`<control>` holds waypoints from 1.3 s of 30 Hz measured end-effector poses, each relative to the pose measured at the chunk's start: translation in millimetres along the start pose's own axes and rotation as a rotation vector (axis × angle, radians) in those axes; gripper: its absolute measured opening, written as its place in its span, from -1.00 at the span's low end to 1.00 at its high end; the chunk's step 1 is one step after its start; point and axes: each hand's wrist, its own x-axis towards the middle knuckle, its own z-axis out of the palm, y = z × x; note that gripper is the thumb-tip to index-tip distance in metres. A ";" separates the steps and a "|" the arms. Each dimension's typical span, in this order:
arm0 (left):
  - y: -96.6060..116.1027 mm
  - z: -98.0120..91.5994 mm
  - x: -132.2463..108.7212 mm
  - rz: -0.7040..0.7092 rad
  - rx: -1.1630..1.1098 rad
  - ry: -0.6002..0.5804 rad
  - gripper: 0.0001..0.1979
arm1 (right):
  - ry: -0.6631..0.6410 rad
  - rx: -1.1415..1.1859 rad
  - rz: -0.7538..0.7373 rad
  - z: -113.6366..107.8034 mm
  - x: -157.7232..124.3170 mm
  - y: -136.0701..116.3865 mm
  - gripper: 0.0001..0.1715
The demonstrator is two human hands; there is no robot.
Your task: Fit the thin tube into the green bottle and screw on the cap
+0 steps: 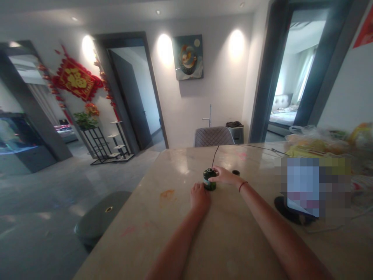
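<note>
A small dark green bottle (210, 186) with a pale label stands upright on the stone-look table. My right hand (223, 175), with a red band at its wrist, grips it from the right, fingers near the neck and side. Close against the bottle's lower left, my left hand (199, 196) rests on the table with curled fingers; anything inside them is hidden. From the bottle's top area a thin dark stick (215, 156) slants upward; I cannot tell whether it stands in the opening. Just beyond my right hand lies a small black cap-like piece (236, 172).
At right, a blurred-out screen on a black round base (284, 210) stands before plastic bags (317, 136). A thin cable (262, 147) runs along the table's far edge. A quilted chair (214, 137) is behind it; a green stool (101, 214) stands at left.
</note>
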 end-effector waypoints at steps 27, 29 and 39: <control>-8.1 -0.9 5.4 -0.052 -0.199 0.015 -0.64 | 0.489 -0.015 -0.013 59.5 -37.1 27.9 -0.28; -8.2 -0.6 5.3 -0.052 -0.198 0.018 -0.63 | 0.489 -0.042 0.030 59.8 -37.5 26.9 -0.31; -9.5 1.2 4.6 -0.060 -0.185 0.008 -0.64 | 0.212 0.064 0.178 26.8 -2.1 38.5 -0.62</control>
